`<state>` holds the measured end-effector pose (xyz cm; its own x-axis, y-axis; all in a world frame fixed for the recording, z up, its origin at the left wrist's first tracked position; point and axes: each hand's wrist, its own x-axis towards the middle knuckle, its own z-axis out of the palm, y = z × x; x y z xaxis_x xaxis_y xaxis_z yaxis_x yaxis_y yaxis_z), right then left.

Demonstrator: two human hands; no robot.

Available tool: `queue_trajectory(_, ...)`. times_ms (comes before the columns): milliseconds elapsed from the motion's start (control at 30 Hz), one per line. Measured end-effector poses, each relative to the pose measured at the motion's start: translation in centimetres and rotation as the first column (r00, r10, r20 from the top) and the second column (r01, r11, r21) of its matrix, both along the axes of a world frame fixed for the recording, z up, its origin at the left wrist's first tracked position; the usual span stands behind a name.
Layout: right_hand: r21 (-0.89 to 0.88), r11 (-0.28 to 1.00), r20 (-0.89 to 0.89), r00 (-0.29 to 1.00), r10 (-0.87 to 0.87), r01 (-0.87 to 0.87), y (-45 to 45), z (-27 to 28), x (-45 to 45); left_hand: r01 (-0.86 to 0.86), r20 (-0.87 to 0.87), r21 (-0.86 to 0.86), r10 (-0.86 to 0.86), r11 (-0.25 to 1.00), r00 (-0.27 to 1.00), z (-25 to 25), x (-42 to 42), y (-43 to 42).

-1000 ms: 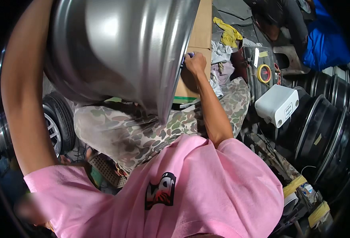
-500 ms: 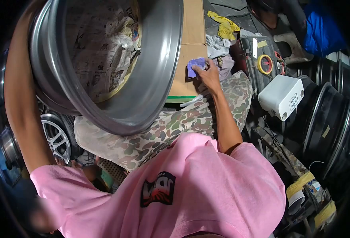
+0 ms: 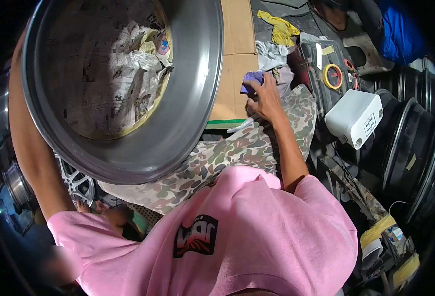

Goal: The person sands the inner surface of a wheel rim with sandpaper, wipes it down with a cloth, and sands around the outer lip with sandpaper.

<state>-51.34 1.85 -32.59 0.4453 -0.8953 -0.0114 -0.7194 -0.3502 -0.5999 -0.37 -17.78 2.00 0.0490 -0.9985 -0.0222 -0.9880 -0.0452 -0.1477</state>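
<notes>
A large grey wheel rim (image 3: pixel 193 84) leans over my lap, its opening lined with newspaper (image 3: pixel 91 84) and edged with yellow tape. My left arm reaches up along the rim's outer left side, and the hand is hidden behind it. Over the cardboard (image 3: pixel 235 71) right of the rim, my right hand (image 3: pixel 266 100) has its fingers on a small purple folded piece (image 3: pixel 251 82); it looks like sandpaper or cloth, I cannot tell which. My thumb sits apart, below the piece.
Rags and a yellow cloth (image 3: pixel 282 30) lie beyond my right hand. A dark case (image 3: pixel 313 61) bears a tape roll (image 3: pixel 332 76); near it stands a white box (image 3: pixel 354 118). Black rims (image 3: pixel 407 148) stand at right, a silver alloy wheel (image 3: pixel 74 180) at lower left. Another person's limb shows top right.
The rim has turned and tilted so that its opening faces me more, its lower edge sitting lower. My right hand has shifted slightly right with the purple piece, fingers more spread.
</notes>
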Motion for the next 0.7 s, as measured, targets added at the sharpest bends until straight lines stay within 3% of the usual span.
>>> queue_trajectory(33, -0.049, 0.999, -0.065, 0.998, 0.017, -0.020, 0.0, 0.2, -0.2, -0.003, 0.000, -0.002, 0.003, 1.000, 1.000, 0.0, 0.0, 0.1)
queue_trajectory(167, -0.326, 0.945, -0.037, 0.999, -0.006, -0.006, -1.0, -0.6, 0.1, -0.007, -0.006, -0.014, 0.007, 1.000, 1.000, 0.2, 0.2, 0.8)
queue_trajectory(300, -0.413, 0.901, 0.227, 0.973, -0.039, 0.132, -2.3, 2.1, 1.5, -0.013, -0.009, -0.021, 0.013, 1.000, 1.000, 0.2, 0.5, 1.3)
queue_trajectory(367, -0.041, 0.977, 0.325, 0.928, -0.183, 0.207, -2.6, 2.6, 2.5, -0.010, -0.014, -0.026, 0.010, 1.000, 1.000, 0.3, 0.6, 1.3)
queue_trajectory(433, 0.397, 0.882, 0.273, 0.885, -0.377, 0.253, -3.0, 2.2, 3.8, -0.006, -0.016, -0.033, 0.005, 0.999, 1.000, 0.4, 0.8, 1.3)
queue_trajectory(567, 0.357, 0.898, 0.387, 0.834, -0.393, 0.257, -2.9, -1.7, 7.2, -0.001, -0.024, -0.040, 0.000, 0.999, 1.000, 0.8, 1.2, 1.2)
queue_trajectory(700, 0.270, 0.900, 0.301, 0.858, -0.416, 0.342, -3.3, -3.3, 8.8, 0.005, -0.031, -0.035, -0.006, 0.999, 0.999, 0.8, 1.7, 0.7)
